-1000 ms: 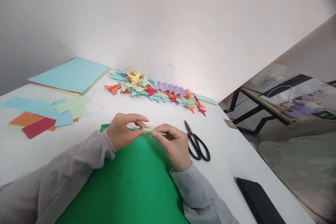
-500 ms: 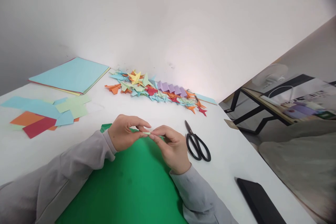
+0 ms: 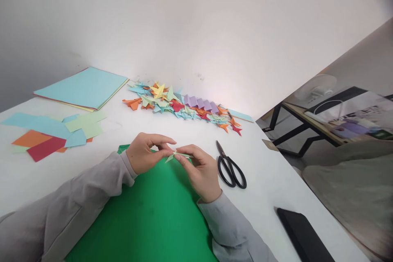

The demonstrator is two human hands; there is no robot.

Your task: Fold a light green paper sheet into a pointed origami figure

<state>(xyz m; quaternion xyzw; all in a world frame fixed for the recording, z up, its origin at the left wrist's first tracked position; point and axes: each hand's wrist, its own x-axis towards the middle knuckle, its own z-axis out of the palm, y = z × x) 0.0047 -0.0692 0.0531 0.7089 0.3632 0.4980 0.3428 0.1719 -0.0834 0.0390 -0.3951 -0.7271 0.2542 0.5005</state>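
Observation:
Between my two hands, above the green sheet [image 3: 147, 208], is a small folded piece of light green paper [image 3: 170, 158]. My right hand [image 3: 201, 170] pinches it between thumb and fingers, which hide much of its shape. The thumb and fingertips of my left hand [image 3: 145, 153] close on its left side. A pointed flap shows below the fingertips. Just right of my right hand lies a pair of black-handled scissors [image 3: 230, 168], blades pointing away from me.
Coloured paper rectangles [image 3: 46, 148] lie spread at left, with a stack of large sheets [image 3: 84, 86] behind them. Folded paper figures [image 3: 175, 106] are heaped along the wall. A black flat object [image 3: 303, 235] lies front right. Another table [image 3: 325, 129] stands beyond the right edge.
The light green paper has turned between my fingertips, so a pointed flap now shows below them. Both hands have shifted only slightly.

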